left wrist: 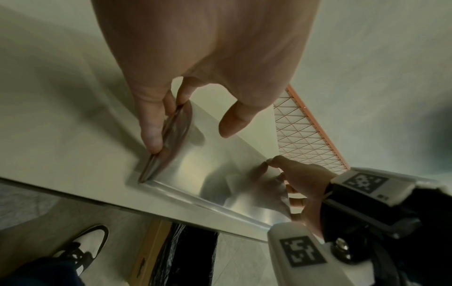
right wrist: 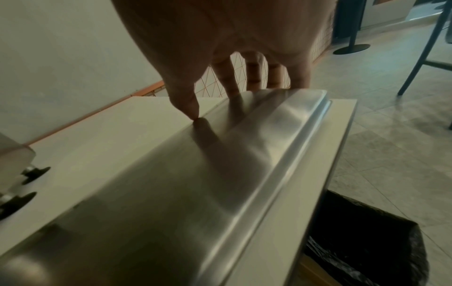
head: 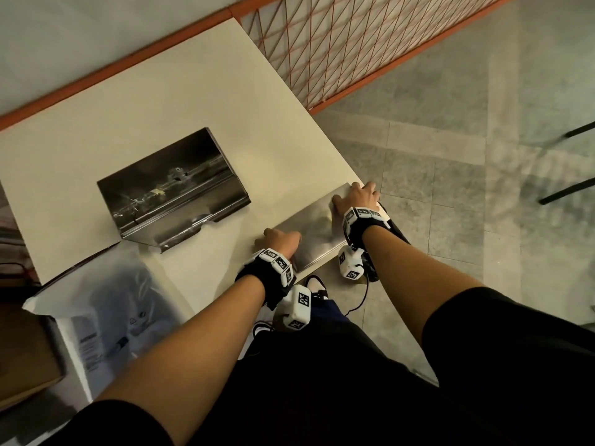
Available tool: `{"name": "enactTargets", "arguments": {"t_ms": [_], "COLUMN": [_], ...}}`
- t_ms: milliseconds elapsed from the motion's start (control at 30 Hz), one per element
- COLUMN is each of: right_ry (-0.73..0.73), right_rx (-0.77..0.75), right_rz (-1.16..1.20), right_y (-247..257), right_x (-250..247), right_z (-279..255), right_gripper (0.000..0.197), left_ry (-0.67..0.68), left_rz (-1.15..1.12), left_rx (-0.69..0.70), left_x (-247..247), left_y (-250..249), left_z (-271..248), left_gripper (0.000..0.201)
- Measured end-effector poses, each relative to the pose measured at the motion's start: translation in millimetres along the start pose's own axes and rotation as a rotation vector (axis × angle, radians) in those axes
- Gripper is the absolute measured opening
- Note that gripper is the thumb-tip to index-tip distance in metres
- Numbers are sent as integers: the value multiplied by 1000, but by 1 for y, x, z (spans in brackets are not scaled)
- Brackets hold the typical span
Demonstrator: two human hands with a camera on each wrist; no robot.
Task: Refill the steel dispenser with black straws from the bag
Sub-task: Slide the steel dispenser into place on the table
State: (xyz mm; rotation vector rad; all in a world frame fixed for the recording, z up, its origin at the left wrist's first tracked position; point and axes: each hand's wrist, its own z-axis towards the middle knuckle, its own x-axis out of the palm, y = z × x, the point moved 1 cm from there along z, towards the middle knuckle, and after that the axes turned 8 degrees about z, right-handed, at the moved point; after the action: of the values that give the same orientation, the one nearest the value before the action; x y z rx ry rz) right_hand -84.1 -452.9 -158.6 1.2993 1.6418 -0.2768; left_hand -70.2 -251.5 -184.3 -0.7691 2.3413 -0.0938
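The steel dispenser [head: 170, 191] stands open in the middle of the table [head: 161, 101], its dark inside showing. Its flat steel lid [head: 309, 233] [left wrist: 220, 174] [right wrist: 195, 183] lies at the table's front right edge. My left hand [head: 280, 241] [left wrist: 190, 139] lays straight fingers against the lid's left end, with the thumb held just above the top. My right hand [head: 354, 197] [right wrist: 225, 98] reaches its fingers over the far end and sets its thumb tip on the lid's edge. The clear plastic straw bag [head: 106, 304] lies at the table's left front; its contents are unclear.
A bin with a black liner [right wrist: 367, 241] stands on the floor under the table's right edge. A cardboard box [head: 25, 358] sits at the left. An orange mesh railing [head: 354, 43] runs behind the table. Dark chair legs [head: 566, 188] stand on the tiled floor.
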Motion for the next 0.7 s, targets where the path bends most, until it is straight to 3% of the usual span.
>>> {"name": "enactTargets", "arguments": {"t_ms": [333, 700], "right_ry": [-19, -10], "right_rx": [-4, 36], "right_rz": [-9, -13], "right_y": [-1, 3], "right_x": [6, 6], "right_z": [3, 1], "right_gripper": [56, 60], "left_ry": [-11, 26], "left_rz": [-1, -15], "left_rx": [2, 16], "left_x": [5, -2], "left_y": [1, -4], "left_z": [2, -13], "left_gripper": [60, 74]}}
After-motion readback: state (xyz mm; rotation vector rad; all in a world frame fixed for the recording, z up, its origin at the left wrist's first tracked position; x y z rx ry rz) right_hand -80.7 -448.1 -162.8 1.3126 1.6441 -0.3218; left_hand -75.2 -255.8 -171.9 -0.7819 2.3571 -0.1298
